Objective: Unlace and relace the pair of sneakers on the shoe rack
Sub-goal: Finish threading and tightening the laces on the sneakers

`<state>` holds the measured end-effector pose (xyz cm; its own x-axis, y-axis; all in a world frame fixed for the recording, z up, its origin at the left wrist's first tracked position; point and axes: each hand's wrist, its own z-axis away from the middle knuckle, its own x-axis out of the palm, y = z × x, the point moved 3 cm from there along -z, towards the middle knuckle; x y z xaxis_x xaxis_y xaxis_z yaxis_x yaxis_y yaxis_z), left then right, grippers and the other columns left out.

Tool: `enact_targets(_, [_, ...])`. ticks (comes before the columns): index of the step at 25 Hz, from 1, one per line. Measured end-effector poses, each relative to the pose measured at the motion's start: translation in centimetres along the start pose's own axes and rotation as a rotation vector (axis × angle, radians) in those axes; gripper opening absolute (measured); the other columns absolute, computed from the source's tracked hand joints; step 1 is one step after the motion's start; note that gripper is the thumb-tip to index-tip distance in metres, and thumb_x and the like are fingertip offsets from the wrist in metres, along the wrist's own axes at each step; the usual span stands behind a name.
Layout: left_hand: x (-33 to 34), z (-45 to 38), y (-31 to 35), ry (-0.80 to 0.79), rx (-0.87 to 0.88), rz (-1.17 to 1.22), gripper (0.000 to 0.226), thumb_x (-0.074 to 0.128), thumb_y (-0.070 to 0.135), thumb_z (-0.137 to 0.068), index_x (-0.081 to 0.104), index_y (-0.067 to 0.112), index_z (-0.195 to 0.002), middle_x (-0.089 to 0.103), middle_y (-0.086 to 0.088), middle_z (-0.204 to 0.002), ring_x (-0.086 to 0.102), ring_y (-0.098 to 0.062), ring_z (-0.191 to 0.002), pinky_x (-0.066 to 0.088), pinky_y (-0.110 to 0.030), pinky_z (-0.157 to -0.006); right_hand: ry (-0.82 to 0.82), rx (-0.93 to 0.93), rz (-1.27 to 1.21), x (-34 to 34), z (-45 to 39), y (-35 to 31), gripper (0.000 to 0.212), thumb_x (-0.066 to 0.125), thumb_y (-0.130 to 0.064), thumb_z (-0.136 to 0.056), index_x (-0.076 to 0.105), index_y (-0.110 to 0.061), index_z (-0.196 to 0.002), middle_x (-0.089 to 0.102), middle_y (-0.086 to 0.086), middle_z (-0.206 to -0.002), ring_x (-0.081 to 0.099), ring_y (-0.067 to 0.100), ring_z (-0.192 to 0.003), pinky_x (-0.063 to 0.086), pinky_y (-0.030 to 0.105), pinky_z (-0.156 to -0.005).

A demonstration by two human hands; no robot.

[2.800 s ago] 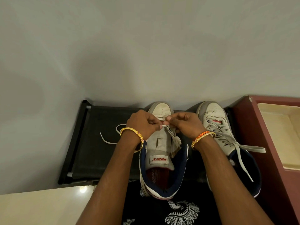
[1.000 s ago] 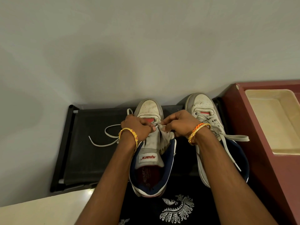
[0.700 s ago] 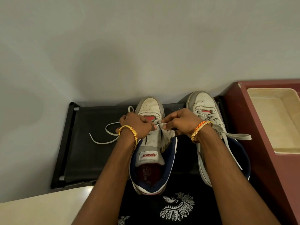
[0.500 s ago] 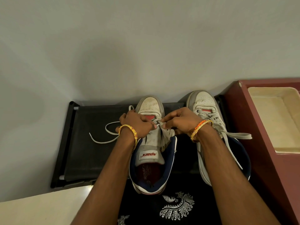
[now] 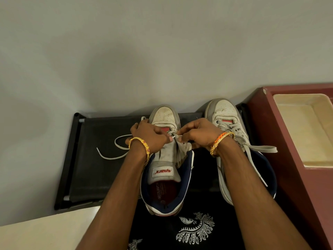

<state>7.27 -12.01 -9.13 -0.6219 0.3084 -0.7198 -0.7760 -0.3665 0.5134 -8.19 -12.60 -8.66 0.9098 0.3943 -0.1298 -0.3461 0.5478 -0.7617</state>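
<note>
Left hand (image 5: 147, 135) hides the left sneaker's (image 5: 166, 156) eyelets; right forearm covers the right sneaker's (image 5: 232, 134) inner side; maroon cabinet (image 5: 281, 141) cut off right.

We have one view only, from the head camera, worn above the scene and tipped steeply forward and down. It faces the pale wall (image 5: 162, 51), which fills the whole far half of the frame. Close below us, both forearms run up from the near edge to the left hand (image 5: 149, 135) and right hand (image 5: 200, 135) at centre, over the black shoe rack (image 5: 93, 159). The wide lens bends the maroon cabinet (image 5: 281, 141) at the right edge. No second view shares this scene.
</note>
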Motion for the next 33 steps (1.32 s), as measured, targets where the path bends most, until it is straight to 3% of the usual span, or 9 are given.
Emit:
enact_targets(4, [0.37, -0.57, -0.45, -0.01, -0.022, -0.086, 0.016, 0.07, 0.044, -0.076, 0.072, 0.035, -0.088, 0.022, -0.001, -0.155, 0.014, -0.027, -0.142, 0.015, -0.042, -0.113, -0.003, -0.003, 0.006, 0.05, -0.08, 0.09, 0.014, 0.063, 0.007, -0.081, 0.068, -0.006, -0.081, 0.062, 0.003, -0.078, 0.058, 0.012, -0.071, 0.055, 0.019, -0.054])
enact_targets(11, [0.29, -0.5, -0.47, 0.016, -0.025, -0.036, 0.018, 0.072, 0.038, -0.076, 0.073, 0.029, -0.092, 0.022, -0.001, -0.155, 0.016, -0.027, -0.142, 0.017, -0.042, -0.112, 0.006, -0.012, 0.0, 0.0, -0.29, 0.23, 0.018, 0.063, 0.008, -0.08, 0.068, -0.009, -0.077, 0.063, 0.004, -0.08, 0.059, 0.015, -0.078, 0.056, 0.026, -0.063])
enact_targets(17, [-0.04, -0.05, -0.17, 0.004, 0.004, -0.001, 0.019, 0.072, 0.033, -0.079, 0.074, 0.023, -0.095, 0.027, -0.003, -0.153, 0.017, -0.026, -0.142, 0.014, -0.038, -0.116, -0.004, -0.006, 0.003, -0.02, -0.15, 0.31, 0.018, 0.063, 0.007, -0.08, 0.068, -0.009, -0.077, 0.063, 0.004, -0.081, 0.06, 0.015, -0.078, 0.056, 0.024, -0.06])
enact_targets(21, [-0.02, -0.01, -0.07, -0.008, -0.007, 0.015, 0.004, 0.073, 0.035, -0.076, 0.07, 0.034, -0.076, 0.027, -0.002, -0.153, 0.018, -0.027, -0.141, 0.018, -0.043, -0.116, -0.002, -0.009, 0.007, 0.0, -0.1, 0.11, 0.016, 0.063, 0.007, -0.08, 0.068, -0.007, -0.079, 0.062, 0.003, -0.077, 0.059, 0.013, -0.071, 0.053, 0.019, -0.052])
enact_targets(23, [0.21, -0.22, -0.2, -0.01, -0.02, -0.007, 0.009, 0.074, 0.038, -0.074, 0.066, 0.039, -0.071, 0.025, -0.001, -0.154, 0.018, -0.028, -0.141, 0.02, -0.047, -0.114, 0.002, -0.011, 0.001, 0.08, -0.07, 0.11, 0.014, 0.064, 0.007, -0.08, 0.068, -0.007, -0.08, 0.062, 0.003, -0.076, 0.058, 0.011, -0.069, 0.051, 0.017, -0.048])
enact_targets(26, [0.43, -0.38, -0.04, 0.024, -0.008, -0.007, 0.007, 0.075, 0.038, -0.074, 0.067, 0.038, -0.074, 0.025, -0.003, -0.154, 0.019, -0.028, -0.141, 0.02, -0.046, -0.114, 0.024, 0.01, -0.095, 0.27, -0.07, 0.18, 0.003, 0.064, -0.004, -0.085, 0.067, -0.004, -0.083, 0.062, 0.003, -0.074, 0.059, 0.008, -0.064, 0.049, 0.017, -0.045])
enact_targets(28, [0.53, -0.4, 0.04, 0.046, 0.014, 0.023, 0.009, 0.076, 0.036, -0.074, 0.068, 0.035, -0.074, 0.026, -0.006, -0.153, 0.02, -0.029, -0.141, 0.021, -0.046, -0.114, 0.049, 0.009, -0.137, 0.3, -0.2, 0.33, 0.01, 0.061, -0.01, -0.09, 0.065, -0.002, -0.084, 0.06, 0.004, -0.072, 0.058, 0.006, -0.058, 0.049, 0.016, -0.043])
enact_targets(31, [0.42, -0.22, 0.15, 0.034, 0.02, 0.073, 0.01, 0.075, 0.031, -0.076, 0.072, 0.027, -0.085, 0.026, -0.01, -0.153, 0.019, -0.029, -0.142, 0.021, -0.044, -0.115, 0.072, -0.061, -0.062, 0.76, -0.13, 0.28, 0.005, 0.061, -0.002, -0.088, 0.063, 0.001, -0.092, 0.056, 0.005, -0.069, 0.058, 0.001, -0.045, 0.045, 0.013, -0.04])
enact_targets(33, [-0.21, 0.29, 0.11, -0.017, 0.018, 0.13, 0.021, 0.071, 0.029, -0.081, 0.073, 0.018, -0.098, 0.033, -0.01, -0.15, 0.025, -0.027, -0.14, 0.026, -0.041, -0.113, 0.129, -0.071, 0.0, 0.82, -0.02, 0.16, 0.005, 0.058, 0.0, -0.089, 0.062, -0.001, -0.086, 0.056, 0.005, -0.071, 0.06, 0.008, -0.055, 0.048, 0.015, -0.042])
